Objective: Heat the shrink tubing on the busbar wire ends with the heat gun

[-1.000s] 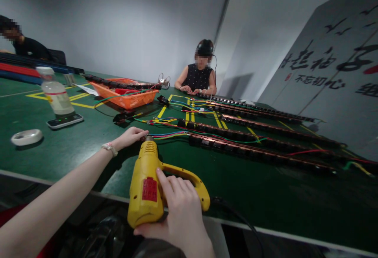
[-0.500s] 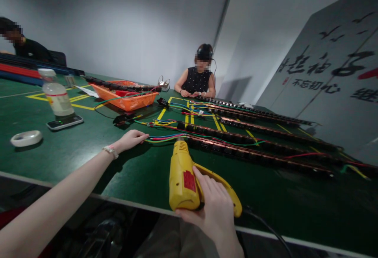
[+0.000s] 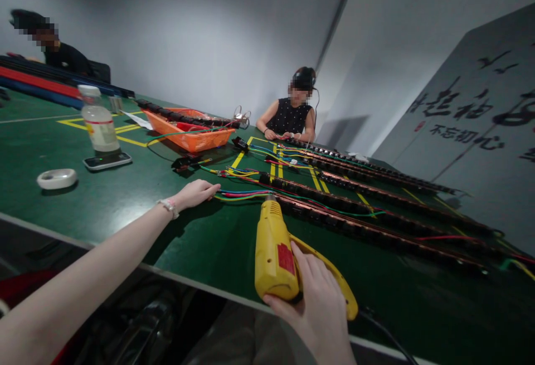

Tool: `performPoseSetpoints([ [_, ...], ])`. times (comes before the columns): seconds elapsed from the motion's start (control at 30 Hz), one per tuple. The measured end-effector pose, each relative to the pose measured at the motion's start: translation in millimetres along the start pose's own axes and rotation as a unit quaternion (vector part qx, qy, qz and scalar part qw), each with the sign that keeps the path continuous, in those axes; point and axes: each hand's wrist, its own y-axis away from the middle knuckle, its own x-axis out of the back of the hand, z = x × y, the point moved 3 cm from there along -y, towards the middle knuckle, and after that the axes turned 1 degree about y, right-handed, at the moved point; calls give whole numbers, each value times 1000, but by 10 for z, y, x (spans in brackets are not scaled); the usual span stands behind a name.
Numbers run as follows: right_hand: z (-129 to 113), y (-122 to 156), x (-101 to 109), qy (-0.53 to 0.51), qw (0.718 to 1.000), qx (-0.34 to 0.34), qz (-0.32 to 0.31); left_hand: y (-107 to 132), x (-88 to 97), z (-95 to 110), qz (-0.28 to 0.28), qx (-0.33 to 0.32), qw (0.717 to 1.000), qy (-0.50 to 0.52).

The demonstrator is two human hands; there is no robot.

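My right hand (image 3: 320,292) is closed around a yellow heat gun (image 3: 276,253) with a red label, held low over the near side of the table. Its metal nozzle points away from me, at the spot where the coloured wires (image 3: 242,193) meet the nearest long copper-and-black bar (image 3: 334,220). My left hand (image 3: 194,192) pinches the far left ends of those blue, red and yellow-green wires; the tips are hidden in the fingers. A black cord (image 3: 384,326) trails from the heat gun's handle to the lower right.
Several similar bars (image 3: 393,189) with wires lie behind the nearest one. To the left stand an orange basket (image 3: 188,139), a bottle (image 3: 100,125), a phone-like device (image 3: 107,161) and a white ring-shaped object (image 3: 57,179). Across the green table (image 3: 137,203) sits a co-worker (image 3: 292,114); another person (image 3: 69,58) is at far left.
The whole view has shifted, so everything sits a little further right. Both hands keep their grips, and the heat gun's nozzle stays at the wires beside the nearest bar.
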Motion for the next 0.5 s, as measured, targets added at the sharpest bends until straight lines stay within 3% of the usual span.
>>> performPoseSetpoints([
  [0.2, -67, 16, -60, 27, 999, 22, 30, -21, -10, -6, -1, 3, 1000, -14],
  [0.5, -495, 15, -190, -16, 998, 34, 59, -36, -25, -17, -1, 14, 1000, -23],
])
